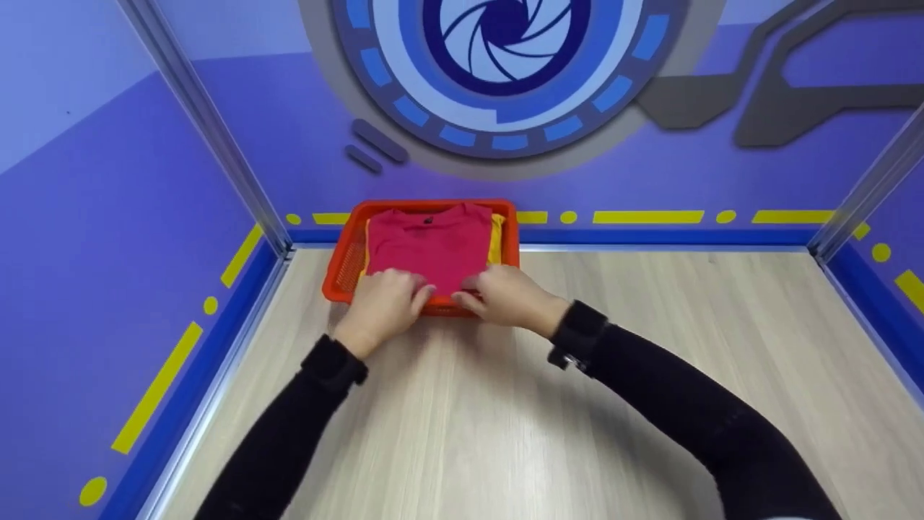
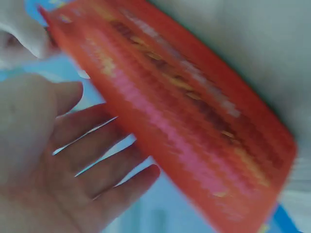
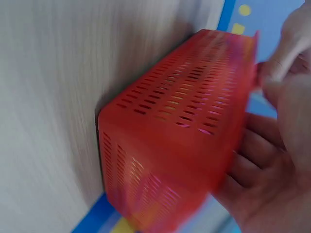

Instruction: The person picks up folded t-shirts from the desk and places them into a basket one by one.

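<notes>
A red plastic basket [image 1: 338, 271] with slotted walls stands against the back wall. Inside it lies a folded crimson T-shirt [image 1: 433, 249], neckline toward the back, over yellow cloth [image 1: 496, 242] that shows along its sides. My left hand [image 1: 382, 303] reaches over the front rim left of centre; in the left wrist view its fingers [image 2: 114, 155] are nearly straight, thumb apart. At the same rim, my right hand [image 1: 509, 296] lies to the right, its fingers [image 3: 257, 145] extended behind the basket wall. Both sets of fingertips rest at the shirt's near edge; their exact contact is hidden.
A light wood tabletop [image 1: 462, 419] spreads in front of the basket and to its right. Blue-purple printed panels [image 1: 238, 130] enclose the back and sides, with metal posts [image 1: 209, 123] at the corners.
</notes>
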Available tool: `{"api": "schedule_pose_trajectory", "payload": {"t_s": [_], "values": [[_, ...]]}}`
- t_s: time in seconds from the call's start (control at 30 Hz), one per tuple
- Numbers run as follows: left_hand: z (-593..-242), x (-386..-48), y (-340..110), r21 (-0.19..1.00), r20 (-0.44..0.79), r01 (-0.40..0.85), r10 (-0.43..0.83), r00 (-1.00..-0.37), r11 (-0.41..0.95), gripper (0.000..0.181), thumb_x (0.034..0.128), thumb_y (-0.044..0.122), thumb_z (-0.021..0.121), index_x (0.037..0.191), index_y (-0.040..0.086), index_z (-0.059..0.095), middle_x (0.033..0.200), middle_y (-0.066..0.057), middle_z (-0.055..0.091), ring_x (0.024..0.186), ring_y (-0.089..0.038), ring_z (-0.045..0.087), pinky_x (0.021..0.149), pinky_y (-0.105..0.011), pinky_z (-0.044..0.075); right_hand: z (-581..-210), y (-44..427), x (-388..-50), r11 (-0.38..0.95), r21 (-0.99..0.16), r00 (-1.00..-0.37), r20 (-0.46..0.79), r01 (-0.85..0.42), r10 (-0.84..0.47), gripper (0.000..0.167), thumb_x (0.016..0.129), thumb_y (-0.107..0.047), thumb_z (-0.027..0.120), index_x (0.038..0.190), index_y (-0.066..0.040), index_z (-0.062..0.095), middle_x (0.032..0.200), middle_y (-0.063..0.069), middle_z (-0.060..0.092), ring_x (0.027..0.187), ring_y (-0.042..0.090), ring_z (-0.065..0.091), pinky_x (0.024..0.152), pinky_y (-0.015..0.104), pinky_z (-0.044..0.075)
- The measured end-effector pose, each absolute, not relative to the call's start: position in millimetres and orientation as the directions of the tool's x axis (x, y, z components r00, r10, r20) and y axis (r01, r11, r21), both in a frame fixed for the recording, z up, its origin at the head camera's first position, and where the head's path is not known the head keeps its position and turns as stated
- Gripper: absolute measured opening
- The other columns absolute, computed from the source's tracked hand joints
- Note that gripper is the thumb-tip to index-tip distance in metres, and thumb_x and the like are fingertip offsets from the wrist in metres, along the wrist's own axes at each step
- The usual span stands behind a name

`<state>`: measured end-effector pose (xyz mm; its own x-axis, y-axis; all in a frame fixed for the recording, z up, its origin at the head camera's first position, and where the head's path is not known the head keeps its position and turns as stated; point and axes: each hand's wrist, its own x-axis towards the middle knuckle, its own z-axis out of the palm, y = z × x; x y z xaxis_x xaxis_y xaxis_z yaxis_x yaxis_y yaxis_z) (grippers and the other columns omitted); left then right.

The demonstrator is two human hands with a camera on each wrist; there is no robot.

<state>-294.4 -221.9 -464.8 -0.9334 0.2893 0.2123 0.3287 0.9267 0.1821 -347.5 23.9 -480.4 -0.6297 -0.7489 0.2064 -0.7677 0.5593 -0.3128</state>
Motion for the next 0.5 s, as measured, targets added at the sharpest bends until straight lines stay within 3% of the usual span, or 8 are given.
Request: {"api": "schedule_pose_trajectory", "payload": {"t_s": [0.07,0.17,0.33,0.4,0.5], "values": [[-460,-285,-210,0.202,0.306,0.384,0.315,-0.899,0.901,0.034,0.1122,0.039,0.064,0.109,0.012,0.085,0.1,-0.005,0.084,0.096,-0.028,0.082,0.083,-0.046,0.067,-475,41,-338,0.55,-0.302,-0.625,0.304,-0.779,-0.719,0.034,0.112,-0.032,0.065,0.085,-0.013,0.074,0.065,-0.003,0.058,0.06,0.014,0.057,0.063,0.029,0.051],[-450,-273,-198,0.224,0.409,0.417,0.303,-0.861,0.881,0.034,0.1116,0.039,0.066,0.118,0.012,0.086,0.111,-0.006,0.086,0.103,-0.028,0.082,0.088,-0.045,0.068,-461,69,-327,0.542,-0.332,-0.636,0.417,-0.772,-0.649,0.029,0.112,-0.028,0.065,0.097,-0.009,0.082,0.078,0.002,0.077,0.07,0.017,0.073,0.069,0.032,0.064],[-440,-262,-193,0.217,0.49,0.413,0.267,-0.83,0.885,0.035,0.1102,0.036,0.069,0.131,0.01,0.081,0.129,-0.01,0.082,0.12,-0.031,0.079,0.103,-0.047,0.065,-452,120,-317,0.601,-0.365,-0.691,0.516,-0.711,-0.505,0.032,0.112,-0.035,0.067,0.109,-0.009,0.085,0.105,0.008,0.086,0.098,0.026,0.083,0.09,0.044,0.068],[-442,-260,-194,0.21,0.464,0.392,0.261,-0.846,0.896,0.048,0.1111,0.042,0.067,0.146,0.009,0.073,0.147,-0.013,0.074,0.136,-0.034,0.072,0.115,-0.052,0.058,-456,139,-314,0.659,-0.346,-0.723,0.514,-0.668,-0.462,0.039,0.11,-0.042,0.069,0.12,-0.007,0.083,0.119,0.012,0.084,0.112,0.033,0.081,0.1,0.051,0.065],[-450,-260,-196,0.206,0.369,0.331,0.24,-0.898,0.921,0.074,0.1103,0.059,0.059,0.167,0.013,0.05,0.172,-0.015,0.049,0.159,-0.04,0.05,0.129,-0.06,0.042,-466,164,-308,0.751,-0.299,-0.777,0.465,-0.589,-0.425,0.064,0.104,-0.056,0.073,0.144,-0.005,0.072,0.144,0.019,0.074,0.136,0.043,0.069,0.114,0.063,0.055]]}}
